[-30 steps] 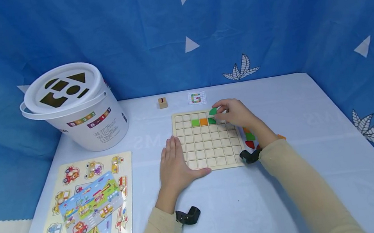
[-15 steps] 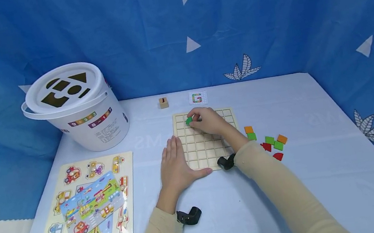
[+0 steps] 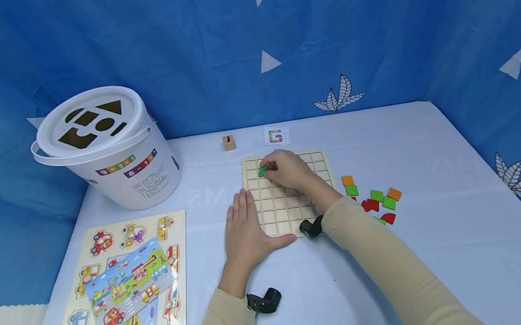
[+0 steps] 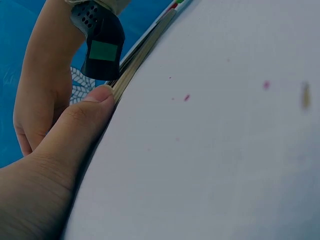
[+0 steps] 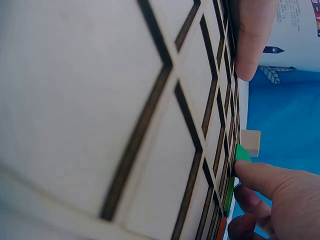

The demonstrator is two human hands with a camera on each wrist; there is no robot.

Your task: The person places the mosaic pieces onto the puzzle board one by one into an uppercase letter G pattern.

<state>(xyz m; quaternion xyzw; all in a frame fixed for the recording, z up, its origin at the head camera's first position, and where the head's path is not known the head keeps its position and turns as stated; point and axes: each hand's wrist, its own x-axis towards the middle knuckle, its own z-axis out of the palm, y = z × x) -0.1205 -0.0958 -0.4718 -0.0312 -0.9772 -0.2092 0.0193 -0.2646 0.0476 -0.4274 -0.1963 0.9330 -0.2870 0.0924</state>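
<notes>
My right hand (image 3: 288,170) is over the upper left of a wooden grid board (image 3: 274,210), pinching a green quarter-round tile (image 3: 263,171) between thumb and fingertips. In the right wrist view, this quarter-round tile (image 5: 242,152) is at the board's surface, beside a green tile (image 5: 229,196) and an orange tile (image 5: 221,227) lying in the grid; whether it is seated in a cell cannot be told. Straight fingers of my left hand (image 3: 245,233) lie along the board's left edge, with the thumb (image 4: 82,117) stretched along its near edge. My right hand hides part of the top rows.
Loose orange, green and red tiles (image 3: 376,194) lie right of the board. Behind it are a small card with a coloured G (image 3: 277,136) and a wooden cube (image 3: 229,143). A white bucket (image 3: 143,172) and a vehicle puzzle board (image 3: 180,250) stand at the left.
My right hand has moved left across the board with the green quarter-round tile, then barely shifted in the last half second. The left hand has stayed in place.
</notes>
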